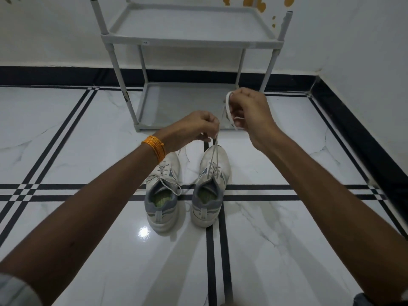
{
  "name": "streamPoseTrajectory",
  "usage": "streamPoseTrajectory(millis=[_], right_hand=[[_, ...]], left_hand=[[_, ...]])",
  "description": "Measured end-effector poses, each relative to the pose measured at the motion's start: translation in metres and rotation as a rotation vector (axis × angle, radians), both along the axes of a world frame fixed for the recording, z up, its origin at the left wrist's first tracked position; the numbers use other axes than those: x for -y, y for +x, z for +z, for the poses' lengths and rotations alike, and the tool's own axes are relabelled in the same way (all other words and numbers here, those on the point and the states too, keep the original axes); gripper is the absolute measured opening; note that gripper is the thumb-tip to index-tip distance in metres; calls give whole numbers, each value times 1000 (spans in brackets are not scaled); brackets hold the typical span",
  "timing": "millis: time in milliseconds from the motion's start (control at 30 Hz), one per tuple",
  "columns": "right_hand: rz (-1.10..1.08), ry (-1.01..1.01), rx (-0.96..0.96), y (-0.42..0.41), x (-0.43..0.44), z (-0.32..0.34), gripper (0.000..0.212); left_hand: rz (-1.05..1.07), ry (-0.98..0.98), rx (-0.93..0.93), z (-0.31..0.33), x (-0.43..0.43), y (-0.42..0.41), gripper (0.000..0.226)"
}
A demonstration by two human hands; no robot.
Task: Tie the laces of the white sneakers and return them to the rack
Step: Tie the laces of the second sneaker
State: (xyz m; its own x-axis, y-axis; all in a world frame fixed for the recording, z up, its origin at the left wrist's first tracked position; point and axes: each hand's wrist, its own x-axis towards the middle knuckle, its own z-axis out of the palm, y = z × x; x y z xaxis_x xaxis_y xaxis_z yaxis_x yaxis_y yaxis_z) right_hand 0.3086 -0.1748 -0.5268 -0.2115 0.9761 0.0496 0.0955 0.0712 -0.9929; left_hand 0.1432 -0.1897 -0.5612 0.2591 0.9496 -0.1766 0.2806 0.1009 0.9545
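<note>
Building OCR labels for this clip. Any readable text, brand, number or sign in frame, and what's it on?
No text here can be read.
Small dark mark on the front edge of the shoe rack's upper shelf: too small and blurred to read.
Heel tabs of the left sneaker and right sneaker: no legible branding.
Yellow shapes on the wall: decoration, not letters.

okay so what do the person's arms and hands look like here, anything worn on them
Both forearms are bare. The left wrist carries a stack of orange thread bands. The left hand and right hand show no rings or gloves. A pale grey sleeve edge shows at the lower left, a darker grey one at the lower right.
</note>
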Motion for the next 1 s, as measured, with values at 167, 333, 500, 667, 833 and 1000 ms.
streamPoseTrajectory(millis=[167, 333, 500, 667, 833, 1000], right_hand=[[131, -52, -275, -19, -5, 12, 10], [-73, -356, -565, -16, -23, -14, 11], [-134, -609, -535, -14, -28, -47, 17], [-128, -544, -194, -11, -20, -63, 11], [72, -123, 263, -13, 9, -35, 30], [241, -167, 449, -2, 5, -22, 38]], left_hand=[[335, 463, -422, -23, 3, 27, 40], [425, 791, -548, -32, 12, 30, 24], [196, 983, -757, -34, 13, 20, 11], [161, -159, -337, -6, -5, -1, 19], [151, -354, 32, 4, -5, -3, 24], [187, -344, 261, -6, -3, -3, 29]])
